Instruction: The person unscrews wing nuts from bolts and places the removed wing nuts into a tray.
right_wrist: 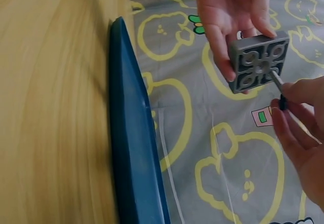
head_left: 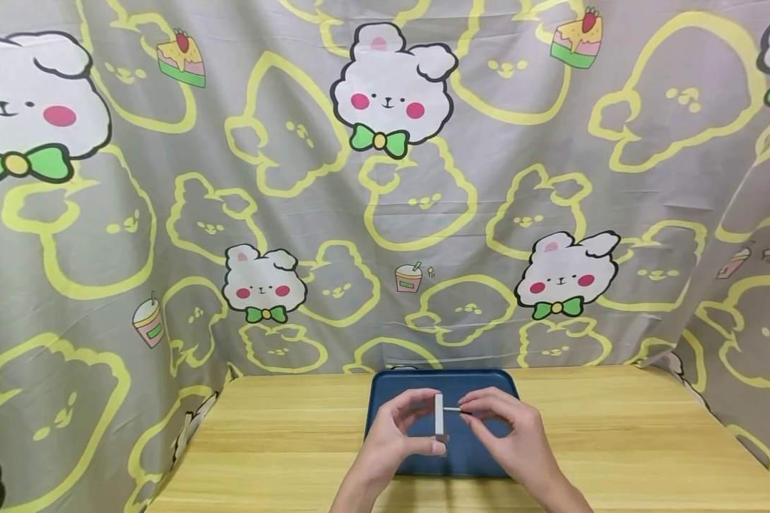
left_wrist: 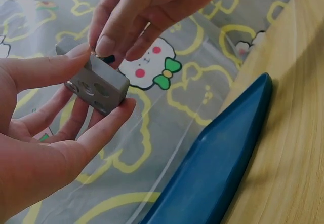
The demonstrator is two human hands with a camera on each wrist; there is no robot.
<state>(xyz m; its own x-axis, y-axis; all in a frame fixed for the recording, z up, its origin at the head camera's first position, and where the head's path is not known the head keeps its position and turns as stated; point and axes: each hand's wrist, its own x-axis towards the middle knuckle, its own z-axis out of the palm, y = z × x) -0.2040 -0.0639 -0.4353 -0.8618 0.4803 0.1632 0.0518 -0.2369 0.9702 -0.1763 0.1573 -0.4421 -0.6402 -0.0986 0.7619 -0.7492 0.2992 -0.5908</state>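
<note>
My left hand point(head_left: 388, 438) grips a small square grey block point(head_left: 439, 415) by its edges, between thumb and fingers, above the tray. Round recesses show on the face of the block point(right_wrist: 259, 63) in the right wrist view, and round holes on the block point(left_wrist: 101, 87) in the left wrist view. My right hand point(head_left: 516, 427) pinches a thin metal screw point(right_wrist: 277, 81) with a black head point(right_wrist: 283, 102). The screw's tip points at the recessed face, near one corner recess. Whether the tip has entered a hole I cannot tell.
Below both hands a dark blue tray point(head_left: 417, 467) with a raised rim lies on the wooden table point(head_left: 282, 427). A grey curtain point(head_left: 385, 214) with cartoon bears hangs behind the table and along its sides.
</note>
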